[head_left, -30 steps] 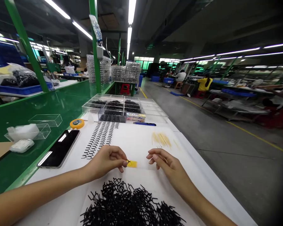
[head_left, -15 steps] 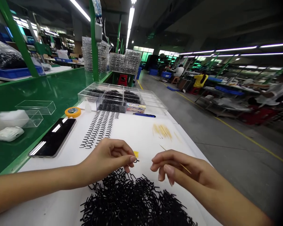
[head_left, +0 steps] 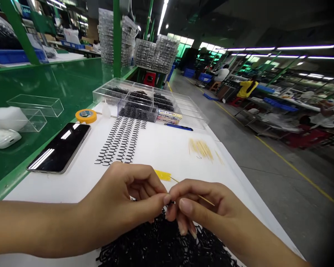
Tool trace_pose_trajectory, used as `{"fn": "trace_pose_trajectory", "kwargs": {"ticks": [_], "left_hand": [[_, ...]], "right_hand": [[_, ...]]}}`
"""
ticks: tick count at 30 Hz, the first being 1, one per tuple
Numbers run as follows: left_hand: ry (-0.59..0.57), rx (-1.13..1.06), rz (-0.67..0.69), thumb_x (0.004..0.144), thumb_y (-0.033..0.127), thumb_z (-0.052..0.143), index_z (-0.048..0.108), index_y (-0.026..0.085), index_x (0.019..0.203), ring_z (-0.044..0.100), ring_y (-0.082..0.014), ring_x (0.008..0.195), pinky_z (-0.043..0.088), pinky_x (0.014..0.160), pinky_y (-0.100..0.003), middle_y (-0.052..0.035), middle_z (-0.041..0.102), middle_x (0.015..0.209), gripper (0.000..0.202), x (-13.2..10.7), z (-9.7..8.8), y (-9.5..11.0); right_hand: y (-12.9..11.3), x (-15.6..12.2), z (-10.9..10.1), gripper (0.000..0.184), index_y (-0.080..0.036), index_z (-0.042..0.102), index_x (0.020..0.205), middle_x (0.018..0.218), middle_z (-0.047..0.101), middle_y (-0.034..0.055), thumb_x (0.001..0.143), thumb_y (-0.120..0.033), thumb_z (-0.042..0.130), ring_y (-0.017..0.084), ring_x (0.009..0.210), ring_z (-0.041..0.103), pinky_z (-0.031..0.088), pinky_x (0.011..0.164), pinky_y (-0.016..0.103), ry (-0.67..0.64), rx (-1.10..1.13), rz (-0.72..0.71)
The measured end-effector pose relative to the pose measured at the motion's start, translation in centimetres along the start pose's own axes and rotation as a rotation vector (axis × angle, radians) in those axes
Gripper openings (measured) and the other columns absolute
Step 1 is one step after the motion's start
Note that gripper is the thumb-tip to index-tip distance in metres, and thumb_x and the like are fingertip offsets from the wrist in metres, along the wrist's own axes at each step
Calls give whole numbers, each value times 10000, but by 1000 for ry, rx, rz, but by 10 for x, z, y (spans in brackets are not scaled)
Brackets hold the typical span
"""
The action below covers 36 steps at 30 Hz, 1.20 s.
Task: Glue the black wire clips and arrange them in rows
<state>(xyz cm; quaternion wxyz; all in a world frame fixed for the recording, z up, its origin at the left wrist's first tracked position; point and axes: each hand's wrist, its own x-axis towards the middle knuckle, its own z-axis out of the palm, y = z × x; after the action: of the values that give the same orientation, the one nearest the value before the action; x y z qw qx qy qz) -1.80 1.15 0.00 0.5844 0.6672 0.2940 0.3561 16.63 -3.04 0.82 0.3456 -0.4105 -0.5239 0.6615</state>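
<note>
My left hand (head_left: 136,204) pinches a small black Y-shaped piece (head_left: 171,203) between thumb and forefinger; most of it is hidden. Close against it, my right hand (head_left: 211,204) has its fingertips at the same piece, though I cannot tell whether they grip it. A toothpick (head_left: 206,200) is tucked between the fingers of my right hand, its tip poking out toward a flat yellow patch (head_left: 163,175) on the table. Under both hands lies a loose pile of black Y-shaped pieces (head_left: 161,244). Similar pieces stand in neat rows (head_left: 124,142) beyond my left hand.
A phone (head_left: 59,148) and a yellow tape roll (head_left: 86,115) lie on the left. Toothpicks (head_left: 202,148) are spread at right. Behind are a blue cutter (head_left: 179,127), small boxes (head_left: 169,116) and a clear compartment tray (head_left: 190,107) partly filled with black pieces. People sit farther off.
My hands have come together; the right hand moved left to the black piece that the left hand pinches. The view has shifted, showing more of the yellow patch.
</note>
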Motion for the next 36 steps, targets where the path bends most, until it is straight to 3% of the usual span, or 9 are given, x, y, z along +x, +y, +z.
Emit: {"fn": "trace_pose_trajectory", "kwargs": {"ticks": [6, 15, 22, 29, 36], "left_hand": [[-13, 8, 49, 705, 55, 624, 641, 153, 658, 605, -57, 503, 482, 482, -82, 40, 675, 598, 110, 3, -1, 1], [-12, 71, 46, 723, 110, 622, 634, 170, 649, 605, -62, 492, 471, 460, -90, 55, 674, 589, 97, 1, -1, -3], [-47, 125, -78, 751, 170, 595, 624, 165, 640, 572, -41, 475, 440, 453, -91, 52, 657, 567, 115, -4, 0, -3], [-35, 85, -49, 756, 144, 596, 615, 161, 627, 559, 3, 456, 415, 454, -16, 81, 639, 536, 131, -7, 2, -7], [-2, 63, -20, 740, 112, 606, 611, 155, 625, 565, -1, 447, 416, 448, -8, 74, 648, 551, 123, -8, 4, -9]], "right_hand": [[-1, 7, -1, 63, -236, 664, 858, 737, 655, -3, 854, -237, 601, 70, 572, 562, 423, 512, 128, 19, 27, 16], [7, 10, 2, 67, -234, 687, 829, 688, 658, 3, 837, -205, 628, 67, 521, 565, 452, 490, 115, 30, 111, 40], [12, 9, 4, 44, -180, 698, 819, 679, 661, 15, 825, -189, 656, 46, 524, 581, 455, 497, 82, 12, 219, 86], [17, 8, 3, 39, -181, 700, 808, 677, 669, 14, 818, -198, 666, 56, 544, 604, 474, 517, 85, 13, 225, 95], [17, 9, 4, 28, -180, 705, 807, 669, 671, 12, 809, -181, 677, 55, 547, 608, 486, 530, 82, -6, 266, 88]]}}
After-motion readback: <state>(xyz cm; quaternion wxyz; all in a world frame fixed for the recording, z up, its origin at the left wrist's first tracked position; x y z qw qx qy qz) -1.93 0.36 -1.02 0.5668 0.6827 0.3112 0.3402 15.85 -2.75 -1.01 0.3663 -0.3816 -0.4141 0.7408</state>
